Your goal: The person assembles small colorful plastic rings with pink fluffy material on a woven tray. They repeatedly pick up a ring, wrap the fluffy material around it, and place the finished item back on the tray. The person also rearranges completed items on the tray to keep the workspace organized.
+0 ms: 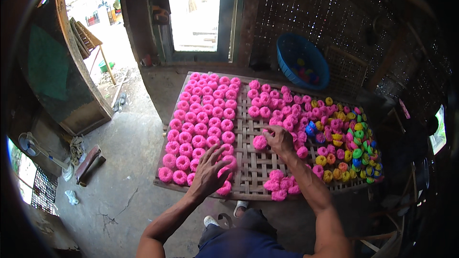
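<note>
Rows of pink stringy rings (201,129) cover the left part of a woven bamboo tray (246,167). My left hand (209,172) is over the near end of these rows, its fingers spread, and partly hides the rings under it. Over the middle of the tray, my right hand (282,142) has thumb and forefinger closed at a small bit of pink. A pink clump (259,142) lies against these fingertips. To the right are loosely heaped pink pieces (289,110), and a small pink group (281,185) lies near the front edge.
Yellow, green and blue pieces (358,150) mix with pink ones at the tray's right end. Behind the tray, a blue basin (303,62) with coloured pieces leans by the woven wall. A standing fan (45,153) is at the left, near an open doorway.
</note>
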Demonstrator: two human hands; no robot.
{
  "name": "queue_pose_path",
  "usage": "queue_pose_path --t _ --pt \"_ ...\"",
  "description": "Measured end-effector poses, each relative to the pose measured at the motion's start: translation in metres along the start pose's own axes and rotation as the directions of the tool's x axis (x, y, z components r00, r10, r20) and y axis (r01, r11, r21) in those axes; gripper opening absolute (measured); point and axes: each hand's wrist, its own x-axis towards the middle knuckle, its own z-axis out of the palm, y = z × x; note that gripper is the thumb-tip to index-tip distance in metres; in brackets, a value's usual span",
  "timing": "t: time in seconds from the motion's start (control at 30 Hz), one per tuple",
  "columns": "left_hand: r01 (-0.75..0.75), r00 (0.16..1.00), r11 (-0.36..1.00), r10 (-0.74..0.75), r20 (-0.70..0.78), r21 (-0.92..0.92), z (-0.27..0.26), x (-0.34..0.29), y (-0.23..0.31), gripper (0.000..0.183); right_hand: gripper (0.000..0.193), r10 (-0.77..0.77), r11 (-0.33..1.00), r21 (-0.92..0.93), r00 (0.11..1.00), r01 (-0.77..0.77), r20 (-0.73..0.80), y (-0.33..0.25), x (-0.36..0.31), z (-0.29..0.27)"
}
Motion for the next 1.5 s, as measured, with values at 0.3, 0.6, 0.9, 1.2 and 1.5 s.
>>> queue_pose_path --t 0.3,0.6,0.9,1.2,1.5 --pt "0.092 0.982 0.989 -0.070 -0.177 0.119 0.106 0.209 -0.054 0.039 0.029 -0.056 0.960 -0.273 0.998 0.060 0.021 0.121 0.233 0.068" --pt "0.196 0.980 0.948 -0.179 -0.092 0.250 0.192 0.263 -0.118 0.039 0.042 -0.507 0.751 -0.193 0.739 0.631 0.444 0.142 0.317 0.102" --pt "0.363 0.928 0.902 -0.328 -0.176 0.235 0.221 0.313 -0.147 0.017 0.038 -0.230 0.928 0.363 0.895 0.084 0.382 0.139 0.340 0.128" --pt "0.535 0.837 0.845 -0.532 -0.125 -0.016 0.206 0.313 -0.136 0.028 0.033 -0.495 0.868 0.011 0.864 0.496 0.093 0.146 0.326 0.158" --pt "0.460 0.827 0.877 -0.480 -0.291 -0.139 0.191 0.304 -0.136 0.026 0.037 -0.189 0.980 0.132 0.897 0.147 0.400 0.113 0.267 0.100"
